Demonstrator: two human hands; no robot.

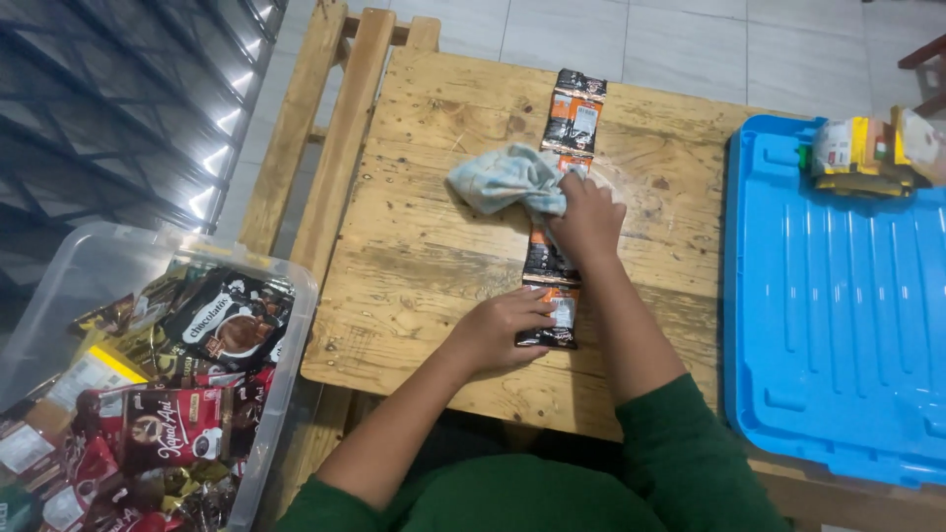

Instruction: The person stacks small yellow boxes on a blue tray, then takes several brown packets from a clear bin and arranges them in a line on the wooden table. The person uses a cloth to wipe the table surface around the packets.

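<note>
wooden table (pixel 414 266): sachet strip (pixel 558 212) lies lengthwise along it | my left hand (pixel 498 330) flat, pinning its near end | my right hand (pixel 588 219) clenched on cloth (pixel 507 177) at mid-strip; far sachets look unwiped yet, I judge

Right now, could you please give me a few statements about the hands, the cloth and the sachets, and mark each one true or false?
1. The right hand presses a cloth on the strip of sachets. True.
2. The left hand rests in the clear bin. False: it holds the near end of the strip on the wooden table.
3. The blue lid lies right of the table. True.
4. The clear bin is empty. False: it holds many packets.
</note>
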